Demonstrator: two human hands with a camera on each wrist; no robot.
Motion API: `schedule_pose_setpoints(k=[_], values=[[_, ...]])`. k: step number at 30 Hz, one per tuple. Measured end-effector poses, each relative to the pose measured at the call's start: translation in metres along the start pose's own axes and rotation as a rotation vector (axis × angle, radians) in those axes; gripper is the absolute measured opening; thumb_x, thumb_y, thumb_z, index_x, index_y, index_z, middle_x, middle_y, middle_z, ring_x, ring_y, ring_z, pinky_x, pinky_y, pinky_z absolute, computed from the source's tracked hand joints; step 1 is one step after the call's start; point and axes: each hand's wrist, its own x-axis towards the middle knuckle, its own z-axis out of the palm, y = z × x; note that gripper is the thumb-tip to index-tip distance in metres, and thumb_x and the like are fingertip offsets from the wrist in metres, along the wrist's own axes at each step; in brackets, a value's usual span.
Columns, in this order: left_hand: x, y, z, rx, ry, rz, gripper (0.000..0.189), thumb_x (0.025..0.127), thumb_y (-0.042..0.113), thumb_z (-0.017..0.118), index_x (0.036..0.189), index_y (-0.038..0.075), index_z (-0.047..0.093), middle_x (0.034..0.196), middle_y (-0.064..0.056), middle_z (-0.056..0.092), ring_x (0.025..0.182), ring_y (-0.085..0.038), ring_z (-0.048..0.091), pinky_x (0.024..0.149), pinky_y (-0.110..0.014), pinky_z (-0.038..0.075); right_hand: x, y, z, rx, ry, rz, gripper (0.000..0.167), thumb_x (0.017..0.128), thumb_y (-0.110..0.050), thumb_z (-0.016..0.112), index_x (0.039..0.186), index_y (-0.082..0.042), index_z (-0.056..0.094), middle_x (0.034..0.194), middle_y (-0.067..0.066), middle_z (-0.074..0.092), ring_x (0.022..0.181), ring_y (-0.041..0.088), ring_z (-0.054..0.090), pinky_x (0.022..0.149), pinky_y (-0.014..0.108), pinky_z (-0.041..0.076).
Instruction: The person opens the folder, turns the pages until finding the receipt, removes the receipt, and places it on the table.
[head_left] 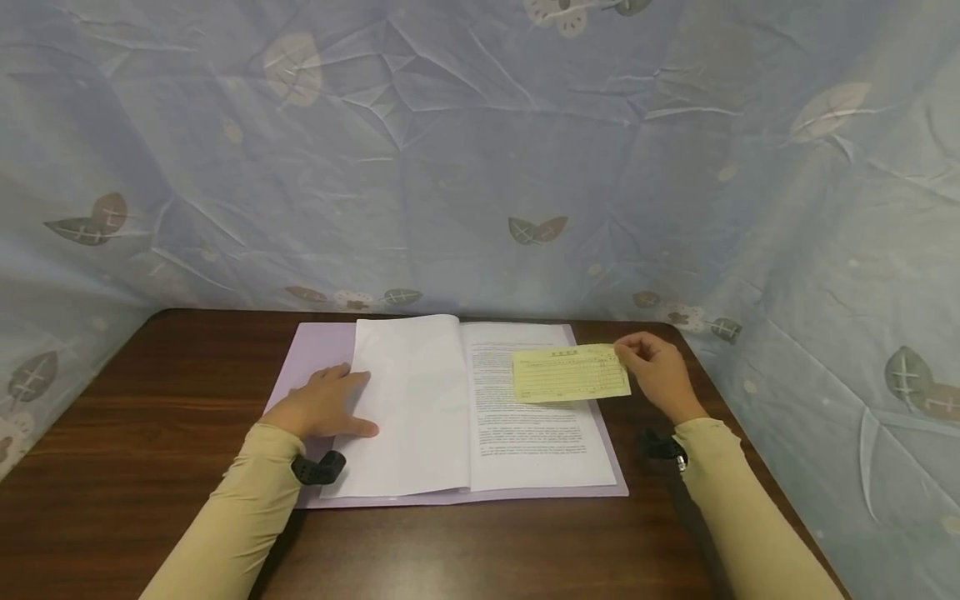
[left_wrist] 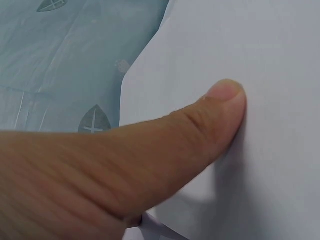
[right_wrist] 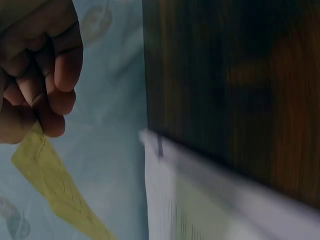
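A lavender folder (head_left: 318,343) lies spread on the table, with a blank white page (head_left: 412,392) on its left side and a printed page (head_left: 532,471) on its right. My left hand (head_left: 322,404) rests at the left edge of the blank page, fingers spread. In the left wrist view its thumb (left_wrist: 175,145) lies straight against the white paper. By its upper right corner, my right hand (head_left: 660,375) pinches a yellow ruled form slip (head_left: 570,375), held over the printed page. The right wrist view shows the slip (right_wrist: 55,185) hanging between thumb and curled fingers.
The dark brown wooden table (head_left: 135,467) carries the folder near its far edge. A pale blue curtain (head_left: 465,183) with leaf prints hangs behind the table and along both sides. Black wrist straps (head_left: 315,469) sit over the tan sleeves.
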Motion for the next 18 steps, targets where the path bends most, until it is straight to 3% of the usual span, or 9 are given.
schedule_pose_setpoints(k=[10,18], values=[[0.001,-0.001,0.0,-0.007,-0.002,-0.007,0.106,0.079,0.059,0.083,0.157,0.001,0.04,0.161,-0.037,0.025,0.146,-0.061,0.022,0.103,-0.087,0.022,0.002,0.038,-0.061,-0.132,-0.108,-0.005,0.03,0.107,-0.033,0.059,0.113,-0.006,0.07,0.089,0.008,0.065,0.07,0.016,0.052,0.061,0.031,0.044],[0.001,-0.002,0.001,-0.008,0.0,-0.003,0.106,0.08,0.059,0.083,0.157,0.002,0.039,0.161,-0.037,0.025,0.147,-0.061,0.022,0.103,-0.087,0.022,-0.001,0.055,-0.084,-0.24,-0.127,0.032,0.033,0.108,-0.031,0.056,0.118,-0.002,0.068,0.106,0.018,0.069,0.086,0.023,0.059,0.071,0.038,0.048]])
